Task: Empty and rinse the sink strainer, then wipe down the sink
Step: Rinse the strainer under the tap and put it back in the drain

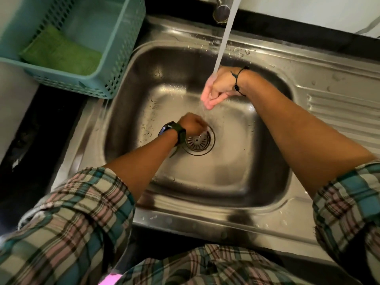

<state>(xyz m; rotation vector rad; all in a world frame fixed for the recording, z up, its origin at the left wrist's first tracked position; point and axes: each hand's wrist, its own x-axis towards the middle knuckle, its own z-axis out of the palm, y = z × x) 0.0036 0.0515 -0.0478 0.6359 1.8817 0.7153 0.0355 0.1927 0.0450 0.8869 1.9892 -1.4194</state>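
Mid-rinse, by the look of it, somewhere in the strainer part of the job rather than the wiping.

Round slotted steel sink strainer [198,141] seated in the drain, near the centre of the square stainless steel sink basin [127,112]. Left hand [192,126], with a dark green watch at the wrist, down at the strainer's 11 o'clock rim, fingers curled under and hidden from above; pinching the rim, or merely closed beside it, cannot be told. Right hand [218,87], with a thin black cord bracelet at the wrist, raised at 1 o'clock from the drain, loosely curled directly under the white stream of running water [223,42], nothing visibly held in it. Stream falling from the chrome tap spout [222,12] at 12 o'clock, breaking over the right hand and splashing on toward the drain.

Teal perforated plastic basket [123,58] at 10 o'clock on the counter, just beside the basin's rim, with a folded green cloth [59,54] lying inside.

Judged so: strainer in its seat, either already rinsed and replaced or about to be lifted; no debris to be made out on it. Next move probably calls for freeing the left hand from the drain, then reaching across to 10 o'clock for the cloth to wipe the basin walls. Worth minding: wet fingers on slick steel.
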